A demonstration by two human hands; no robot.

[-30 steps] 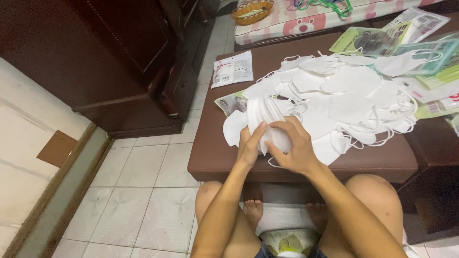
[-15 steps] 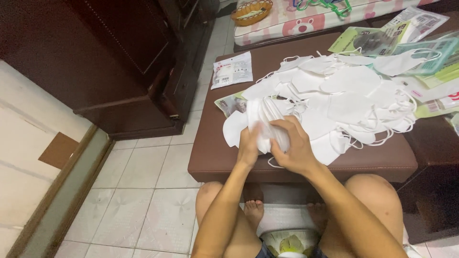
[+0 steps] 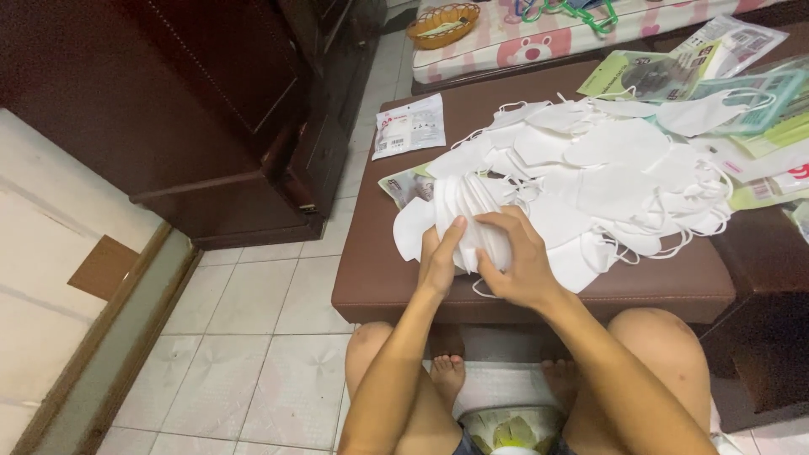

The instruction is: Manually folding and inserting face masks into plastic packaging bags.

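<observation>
A stack of folded white face masks (image 3: 470,212) stands on edge near the front of a brown padded table (image 3: 379,278). My left hand (image 3: 440,261) presses the stack from the left side, thumb up against it. My right hand (image 3: 518,257) grips the stack from the right, fingers curled over the top. Behind the stack, a big loose heap of white masks (image 3: 607,168) with ear loops spreads across the table's middle.
A small white packet (image 3: 409,125) lies at the table's far left corner. Plastic packages (image 3: 691,63) lie at the back right. A dark wooden cabinet (image 3: 211,109) stands to the left on the tiled floor (image 3: 253,337). My bare knees and feet show below the table.
Both hands stay on the mask stack; the fingers have shifted slightly, squeezing and straightening it. The left thumb now points up along the stack's side.
</observation>
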